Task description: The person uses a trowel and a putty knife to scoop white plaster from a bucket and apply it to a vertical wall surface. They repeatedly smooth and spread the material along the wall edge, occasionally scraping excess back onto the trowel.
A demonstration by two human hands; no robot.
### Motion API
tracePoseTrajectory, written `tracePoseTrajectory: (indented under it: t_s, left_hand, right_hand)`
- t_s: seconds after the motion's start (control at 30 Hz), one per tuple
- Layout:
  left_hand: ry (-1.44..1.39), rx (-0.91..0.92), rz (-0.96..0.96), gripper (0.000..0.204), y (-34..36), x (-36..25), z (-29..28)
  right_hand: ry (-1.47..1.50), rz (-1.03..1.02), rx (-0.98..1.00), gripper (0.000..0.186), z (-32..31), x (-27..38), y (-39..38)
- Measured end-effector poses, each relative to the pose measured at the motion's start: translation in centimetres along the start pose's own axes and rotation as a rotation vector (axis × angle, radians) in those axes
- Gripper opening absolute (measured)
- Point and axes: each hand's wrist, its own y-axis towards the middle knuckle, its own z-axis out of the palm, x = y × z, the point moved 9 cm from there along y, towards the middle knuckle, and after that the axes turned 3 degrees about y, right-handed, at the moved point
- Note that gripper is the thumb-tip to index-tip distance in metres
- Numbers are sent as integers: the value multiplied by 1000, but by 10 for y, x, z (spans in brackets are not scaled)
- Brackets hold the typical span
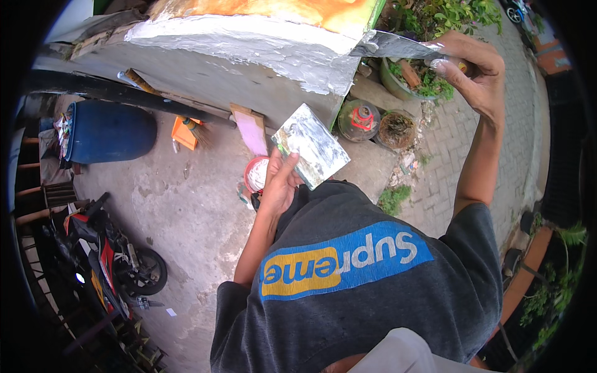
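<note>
My right hand (476,74) is closed around the end of a wide metal putty knife (396,47), its fingers dabbed with white. The blade reaches left to the corner of a wall (230,84), where its tip meets or nearly meets the edge. A band of rough white putty (249,46) runs along the upper part of that wall, below an orange-stained surface. In front of my body my left hand (280,186) grips a small rectangular board (313,147) smeared with white and grey. Just left of that hand stands a red-rimmed bucket (255,175) with white putty inside.
A pinkish board (250,128) leans on the wall's foot. Potted plants (413,81) and a dark round jug (359,120) stand below the corner at right. Leftward are a blue barrel (112,132), an orange dustpan (184,132) and a parked motorcycle (109,255).
</note>
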Motion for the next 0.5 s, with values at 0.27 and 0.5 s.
tracePoseTrajectory:
  t_s: [0.27, 0.5]
  left_hand:
    - [21, 8, -3, 35, 1, 1, -3]
    - [1, 37, -7, 36, -1, -7, 9]
  right_hand:
    - [-120, 71, 179, 16, 39, -17, -9]
    - [-139, -111, 41, 19, 17, 14, -2]
